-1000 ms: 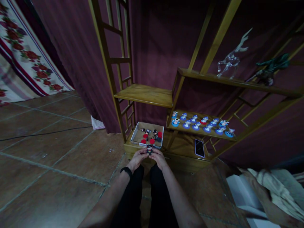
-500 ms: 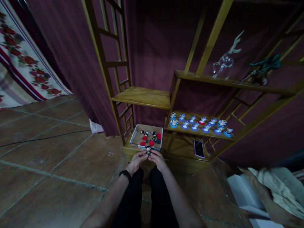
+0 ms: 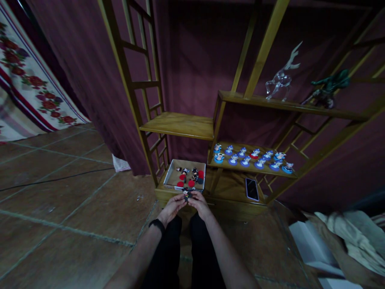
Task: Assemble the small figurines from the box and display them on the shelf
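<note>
My left hand and my right hand meet in front of me, fingers pinched together around a small dark toy figure. Just beyond them a shallow cardboard box rests on the lowest wooden shelf, with several little figures and red round bases inside. A black band circles my left wrist. My dark trouser legs show below the hands.
A wooden shelf unit stands against a maroon curtain. A row of several blue-based figures fills a middle shelf, a phone lies below. A glass deer and a dark green figurine stand higher. Tiled floor spreads left; white boxes sit right.
The view has tilted slightly, so the shelf sits lower and further left. My hands stay pinched on the small figure and have shifted a little, turning it between the fingers.
</note>
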### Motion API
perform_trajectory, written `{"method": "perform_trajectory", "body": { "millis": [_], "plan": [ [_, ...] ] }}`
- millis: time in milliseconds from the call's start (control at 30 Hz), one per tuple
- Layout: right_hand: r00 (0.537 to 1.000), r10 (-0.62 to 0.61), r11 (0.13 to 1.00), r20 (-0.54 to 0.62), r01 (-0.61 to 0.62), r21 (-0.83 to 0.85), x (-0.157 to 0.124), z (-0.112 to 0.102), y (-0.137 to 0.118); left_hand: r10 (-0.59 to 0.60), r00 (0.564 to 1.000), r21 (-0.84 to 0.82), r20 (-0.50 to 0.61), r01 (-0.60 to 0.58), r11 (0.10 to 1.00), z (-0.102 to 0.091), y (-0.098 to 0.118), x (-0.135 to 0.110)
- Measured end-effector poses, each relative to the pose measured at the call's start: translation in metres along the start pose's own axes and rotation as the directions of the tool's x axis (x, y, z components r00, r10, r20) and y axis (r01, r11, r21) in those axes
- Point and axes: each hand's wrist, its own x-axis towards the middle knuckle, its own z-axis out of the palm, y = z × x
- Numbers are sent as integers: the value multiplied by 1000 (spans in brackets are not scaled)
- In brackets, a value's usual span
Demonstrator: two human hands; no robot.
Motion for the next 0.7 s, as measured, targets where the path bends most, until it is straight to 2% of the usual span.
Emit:
{"method": "perform_trajectory", "body": {
  "millis": [133,367,700],
  "plan": [
    [1000,6,1000,-2,-6,-14,1,-1,1,3,1000,1,-25,-3,1000,-1,-2,1],
    [1000,-13,1000,22,13,-8,0,-2,0,6,1000,31,-7,-6,1000,-2,-1,3],
    [1000,10,999,-5,-10,35,3,-3,2,43,999,61,-19,-42,997,4,3,-1]
  ]
}}
